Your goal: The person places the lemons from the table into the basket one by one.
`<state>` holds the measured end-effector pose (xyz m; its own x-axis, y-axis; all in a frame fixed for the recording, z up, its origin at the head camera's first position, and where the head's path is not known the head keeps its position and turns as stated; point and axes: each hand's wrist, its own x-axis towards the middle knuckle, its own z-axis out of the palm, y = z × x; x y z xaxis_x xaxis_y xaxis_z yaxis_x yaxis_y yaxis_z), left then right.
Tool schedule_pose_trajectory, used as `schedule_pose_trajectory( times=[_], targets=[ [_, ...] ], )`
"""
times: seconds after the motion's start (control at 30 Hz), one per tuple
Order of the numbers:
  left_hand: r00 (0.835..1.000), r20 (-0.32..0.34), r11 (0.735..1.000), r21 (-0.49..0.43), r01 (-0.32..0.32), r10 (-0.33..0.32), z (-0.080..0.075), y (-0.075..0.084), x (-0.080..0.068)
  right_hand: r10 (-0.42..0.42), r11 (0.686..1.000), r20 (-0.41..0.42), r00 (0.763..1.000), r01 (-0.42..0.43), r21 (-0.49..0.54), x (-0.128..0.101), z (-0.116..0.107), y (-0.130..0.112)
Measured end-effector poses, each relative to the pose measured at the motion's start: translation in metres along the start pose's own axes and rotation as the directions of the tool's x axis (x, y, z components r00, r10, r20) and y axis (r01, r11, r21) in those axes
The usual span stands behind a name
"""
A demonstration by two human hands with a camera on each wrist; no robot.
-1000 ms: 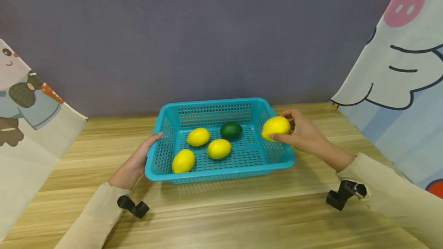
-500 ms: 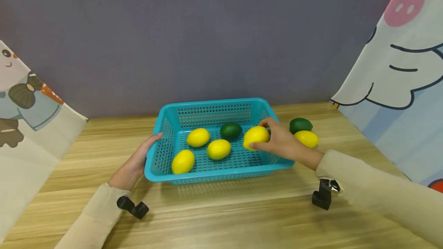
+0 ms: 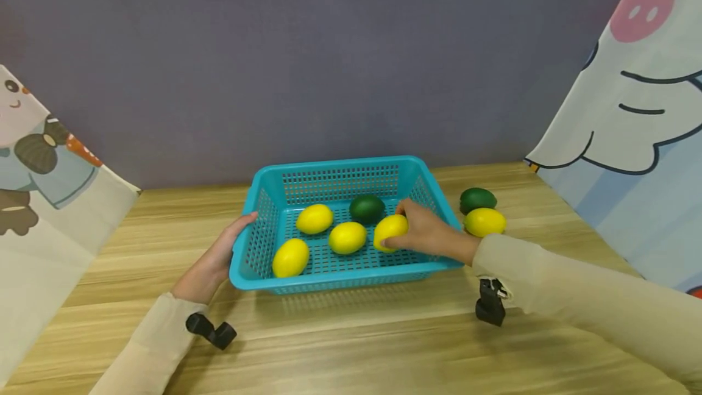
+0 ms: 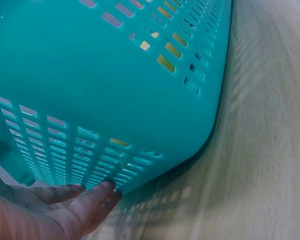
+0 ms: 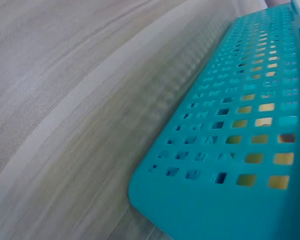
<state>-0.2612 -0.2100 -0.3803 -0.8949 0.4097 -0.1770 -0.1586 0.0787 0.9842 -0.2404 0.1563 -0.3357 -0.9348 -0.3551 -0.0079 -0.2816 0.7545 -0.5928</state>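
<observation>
Turquoise basket (image 3: 351, 275), its left side in the left grip (image 3: 215, 261); inside it, the right grip (image 3: 430, 233) pinches a lemon (image 3: 388, 230).

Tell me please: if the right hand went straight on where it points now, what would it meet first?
Past the held lemon, the right hand would probably meet the middle lemon in the basket; the dark green fruit beside it is also near that line. Depth is unclear.

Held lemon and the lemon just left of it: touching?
Apart: head view shows a strip of basket floor between the held lemon and its left neighbour.
</observation>
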Motion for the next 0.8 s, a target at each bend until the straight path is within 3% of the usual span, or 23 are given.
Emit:
schedule_pose_trajectory(
  times=[0.37,0.8],
  targets=[
    [1.000,0.003,1.000,-0.004,0.000,0.000,0.0001,0.0007,0.0010,0.012,0.999,0.083,0.997,-0.009,-0.036,0.0015,0.0091,0.0044],
    [1.000,-0.025,1.000,-0.007,0.011,-0.012,0.0019,0.0005,0.0006,-0.035,0.998,0.115,0.993,0.040,-0.046,0.0023,0.0082,0.0060]
  ],
)
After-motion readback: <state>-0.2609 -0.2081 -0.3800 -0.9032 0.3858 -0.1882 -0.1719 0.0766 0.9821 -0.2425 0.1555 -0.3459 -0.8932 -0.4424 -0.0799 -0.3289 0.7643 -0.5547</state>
